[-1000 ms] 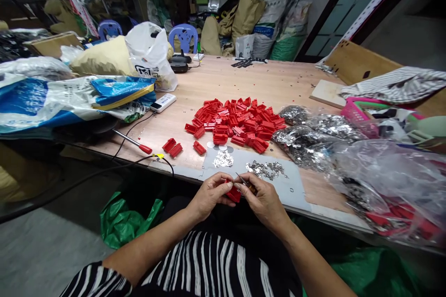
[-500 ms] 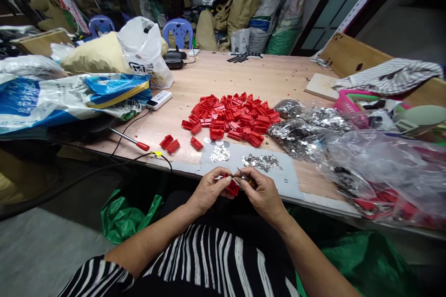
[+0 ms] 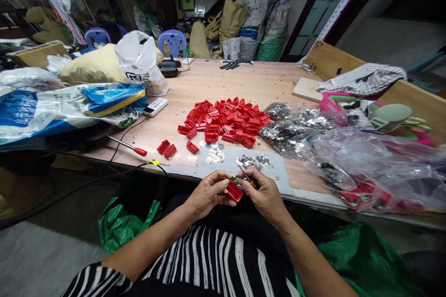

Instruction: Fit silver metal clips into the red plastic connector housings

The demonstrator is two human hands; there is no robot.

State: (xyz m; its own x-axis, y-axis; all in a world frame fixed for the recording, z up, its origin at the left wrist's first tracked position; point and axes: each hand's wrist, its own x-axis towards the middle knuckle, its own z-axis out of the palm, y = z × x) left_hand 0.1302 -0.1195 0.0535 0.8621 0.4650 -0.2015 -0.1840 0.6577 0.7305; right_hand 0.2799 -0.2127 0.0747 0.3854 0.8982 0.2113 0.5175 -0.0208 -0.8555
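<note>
Just below the table's near edge, my left hand (image 3: 208, 193) pinches a small red plastic part (image 3: 233, 191). My right hand (image 3: 264, 193) is closed round thin metal tweezers (image 3: 244, 176), whose tip meets the red part. A big pile of the same red parts (image 3: 225, 120) lies in the middle of the wooden table (image 3: 244, 81). Three loose red parts (image 3: 174, 148) lie left of it. Small shiny metal pieces (image 3: 253, 161) are heaped on a grey sheet (image 3: 278, 174) right in front of my hands.
Clear bags of metal pieces (image 3: 296, 127) and of red parts (image 3: 376, 171) lie to the right. Blue-and-white sacks (image 3: 69, 104), a white bag (image 3: 139, 60), a red-handled screwdriver (image 3: 127, 146), a remote (image 3: 155, 107) and a black cable (image 3: 118, 167) lie left. Green bags (image 3: 121, 225) sit below.
Both hands stay together at the table edge. The red part has turned a little in my left hand, showing more of its face. The camera has shifted slightly.
</note>
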